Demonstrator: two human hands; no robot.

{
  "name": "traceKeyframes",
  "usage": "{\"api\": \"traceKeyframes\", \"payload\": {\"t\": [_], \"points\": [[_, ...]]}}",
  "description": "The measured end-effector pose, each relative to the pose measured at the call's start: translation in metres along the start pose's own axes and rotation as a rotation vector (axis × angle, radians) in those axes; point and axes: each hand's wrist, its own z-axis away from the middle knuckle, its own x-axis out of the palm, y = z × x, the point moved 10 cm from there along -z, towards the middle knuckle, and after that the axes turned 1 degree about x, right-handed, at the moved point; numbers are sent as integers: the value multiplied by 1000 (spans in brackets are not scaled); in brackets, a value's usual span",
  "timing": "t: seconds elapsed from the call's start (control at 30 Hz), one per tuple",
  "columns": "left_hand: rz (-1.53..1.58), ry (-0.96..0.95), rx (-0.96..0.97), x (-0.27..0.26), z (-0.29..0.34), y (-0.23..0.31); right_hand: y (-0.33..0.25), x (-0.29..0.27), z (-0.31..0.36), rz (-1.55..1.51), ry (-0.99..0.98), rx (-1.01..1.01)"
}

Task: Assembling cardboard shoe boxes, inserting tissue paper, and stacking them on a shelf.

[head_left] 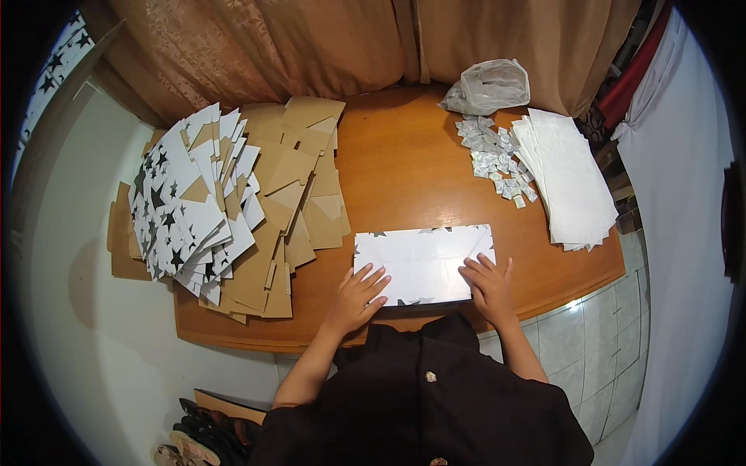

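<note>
A white cardboard box (426, 268) with grey and black stars along its edges lies at the near edge of the wooden table, right in front of me. My left hand (359, 297) rests at its left end, fingers spread over the top. At the opposite end, my right hand (489, 286) lies with its fingers stretched over the near right corner. Neither hand is wrapped round anything. The box's top looks flat, with faint fold lines; its underside is hidden.
Star-printed white cardboard pieces (175, 210) and flat brown cardboard blanks (291, 182) pile up on the left. Far right lie small silvery packets (493, 155), a clear plastic bag (493, 85) and a stack of white paper sheets (571, 179). Shoes (206, 435) sit below the table.
</note>
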Motion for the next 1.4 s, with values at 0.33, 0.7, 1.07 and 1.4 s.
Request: {"api": "traceKeyframes", "payload": {"t": [0.33, 0.7, 1.07, 1.4], "points": [[-205, -76, 149, 5, -7, 12, -10, 7, -7, -4, -308, -117], [1122, 238, -785, 71, 47, -104, 60, 8, 4, -737, 169, 410], [425, 400, -179, -125, -31, 36, 23, 41, -32, -453, -29, 163], [-329, 480, 548, -77, -62, 178, 45, 13, -27, -1209, 355, 442]]}}
